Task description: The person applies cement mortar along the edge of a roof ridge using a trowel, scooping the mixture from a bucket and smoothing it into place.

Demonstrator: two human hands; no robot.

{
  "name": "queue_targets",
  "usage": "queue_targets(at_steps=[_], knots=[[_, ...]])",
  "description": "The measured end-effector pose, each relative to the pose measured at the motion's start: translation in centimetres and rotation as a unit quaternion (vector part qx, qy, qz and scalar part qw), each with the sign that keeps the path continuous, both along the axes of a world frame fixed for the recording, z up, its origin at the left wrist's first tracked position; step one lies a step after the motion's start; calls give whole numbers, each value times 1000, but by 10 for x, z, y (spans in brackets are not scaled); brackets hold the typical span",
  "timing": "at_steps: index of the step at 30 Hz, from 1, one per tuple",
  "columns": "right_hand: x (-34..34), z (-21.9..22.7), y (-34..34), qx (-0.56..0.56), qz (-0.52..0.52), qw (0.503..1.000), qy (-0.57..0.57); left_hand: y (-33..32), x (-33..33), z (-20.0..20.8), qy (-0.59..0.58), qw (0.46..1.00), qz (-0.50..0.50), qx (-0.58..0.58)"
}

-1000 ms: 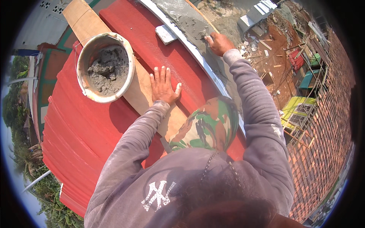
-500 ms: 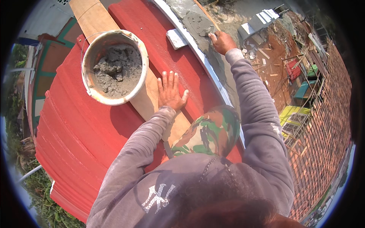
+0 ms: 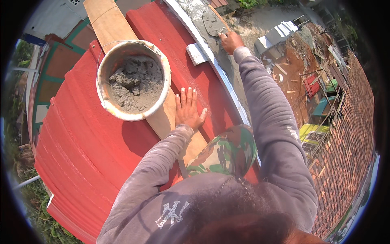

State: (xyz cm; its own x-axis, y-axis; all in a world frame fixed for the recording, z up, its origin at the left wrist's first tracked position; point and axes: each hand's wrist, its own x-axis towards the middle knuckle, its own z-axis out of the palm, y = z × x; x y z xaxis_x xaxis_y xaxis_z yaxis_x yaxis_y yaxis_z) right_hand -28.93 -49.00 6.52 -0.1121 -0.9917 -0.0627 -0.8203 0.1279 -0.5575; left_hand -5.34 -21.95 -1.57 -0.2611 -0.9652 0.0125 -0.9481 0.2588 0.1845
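Note:
My left hand (image 3: 189,110) lies flat with fingers spread on a long wooden plank (image 3: 170,120), pressing on it. Just left of it stands a white bucket (image 3: 165,97) with a wire handle, part filled with wet grey mortar (image 3: 140,87). My right hand (image 3: 232,42) reaches far forward, closed round the handle of a trowel (image 3: 214,24) whose blade is smeared with mortar. The blade rests against the wet grey mortar top of a wall (image 3: 191,7); the grip is mostly hidden by my fingers.
Red corrugated roofing (image 3: 93,134) spreads under the plank. A small white block (image 3: 196,54) sits beside the wall's white edge (image 3: 221,77). Far below to the right are white blocks (image 3: 280,32), scattered timber, a yellow frame (image 3: 313,133) and a tiled roof (image 3: 345,158).
The trowel and right hand have shifted slightly forward along the wall top. My left hand stays flat on the plank. The whole view has shifted a little, moving the bucket right and down.

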Motion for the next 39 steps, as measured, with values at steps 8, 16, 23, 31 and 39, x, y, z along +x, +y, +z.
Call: queue_targets(at_steps=[8,16,23,31,39], knots=[[-8,-53,61,-10,-67,998,-19,2,0,-2,-3,1000,-4,12],[-24,-67,206,80,-208,969,-108,7,2,-6,3,1000,0,-30],[61,-26,208,25,-191,906,-377,9,4,-19,-14,998,9,-64],[69,-80,190,5,-221,962,-162,14,-7,-18,-5,995,11,-100],[29,-139,271,49,-237,939,-246,11,-22,-15,21,992,-10,-123]])
